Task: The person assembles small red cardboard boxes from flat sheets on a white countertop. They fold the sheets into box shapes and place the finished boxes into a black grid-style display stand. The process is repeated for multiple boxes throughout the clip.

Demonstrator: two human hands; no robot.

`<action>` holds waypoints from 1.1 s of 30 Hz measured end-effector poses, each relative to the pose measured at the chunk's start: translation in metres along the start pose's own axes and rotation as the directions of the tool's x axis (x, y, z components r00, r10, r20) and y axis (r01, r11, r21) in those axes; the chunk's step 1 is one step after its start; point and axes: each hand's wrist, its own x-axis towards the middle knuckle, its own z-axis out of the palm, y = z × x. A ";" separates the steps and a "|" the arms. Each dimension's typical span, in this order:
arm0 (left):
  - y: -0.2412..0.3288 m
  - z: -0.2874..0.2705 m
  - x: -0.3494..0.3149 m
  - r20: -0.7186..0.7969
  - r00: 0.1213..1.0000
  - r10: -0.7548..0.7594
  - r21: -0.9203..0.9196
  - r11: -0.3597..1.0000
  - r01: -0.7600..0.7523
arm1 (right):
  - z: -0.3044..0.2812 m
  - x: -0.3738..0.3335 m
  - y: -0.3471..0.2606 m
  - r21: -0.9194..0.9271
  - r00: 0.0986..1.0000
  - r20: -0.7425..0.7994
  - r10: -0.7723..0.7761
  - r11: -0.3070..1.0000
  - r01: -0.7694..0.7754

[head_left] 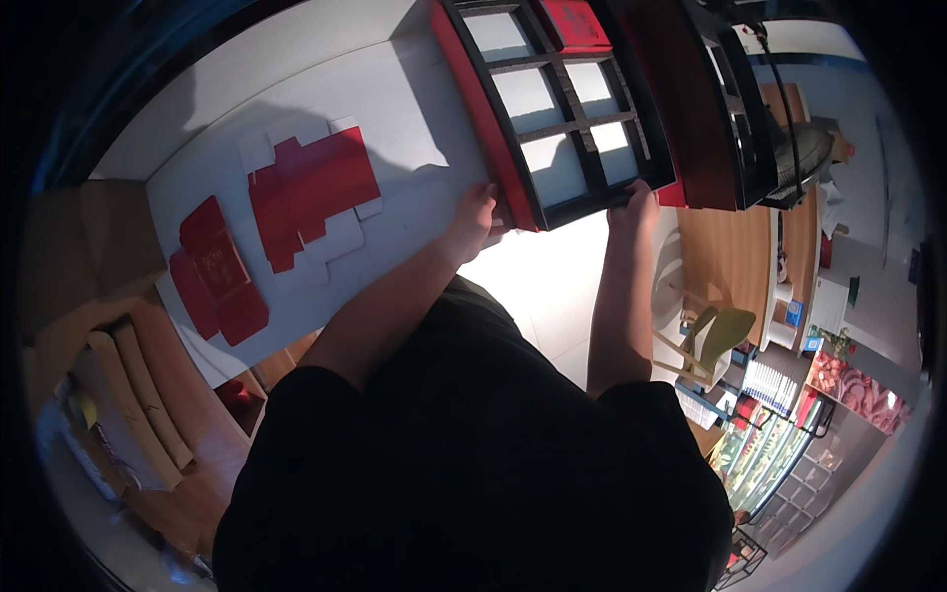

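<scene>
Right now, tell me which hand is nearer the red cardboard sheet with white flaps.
Left. The left hand is right of the sheet, not touching; the right hand is farther right, at the black compartment tray.

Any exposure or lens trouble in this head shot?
Head view: the floor is glaring, nearly white in its brightest part; the shirt is too dark for detail; shadows fall across the table and part of the tray; fisheye distortion bends straight edges near the dark rim.

The compartment box [595, 205] at upper centre looks matt; at left, the flat carton [330, 178] seems smooth paperboard; at right, the counter [730, 249] seems wooden.
</scene>
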 end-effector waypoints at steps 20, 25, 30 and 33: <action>0.000 0.000 0.005 0.029 0.998 -0.057 -0.003 0.998 0.057 | 0.009 -0.015 0.010 -0.027 0.998 0.021 -0.064 0.998 0.064; 0.018 0.020 -0.013 0.023 1.000 0.014 0.017 1.000 -0.014 | -0.027 0.021 0.015 -0.345 0.985 -0.099 -0.142 0.933 0.100; 0.015 0.012 0.002 -0.097 0.995 0.003 0.030 1.000 0.000 | 0.045 -0.042 -0.023 -0.355 0.549 0.630 -0.549 0.425 0.833; 0.023 0.020 -0.006 -0.118 0.993 0.022 0.031 0.999 -0.018 | 0.104 -0.018 -0.023 -0.420 0.437 0.854 -0.283 0.123 0.899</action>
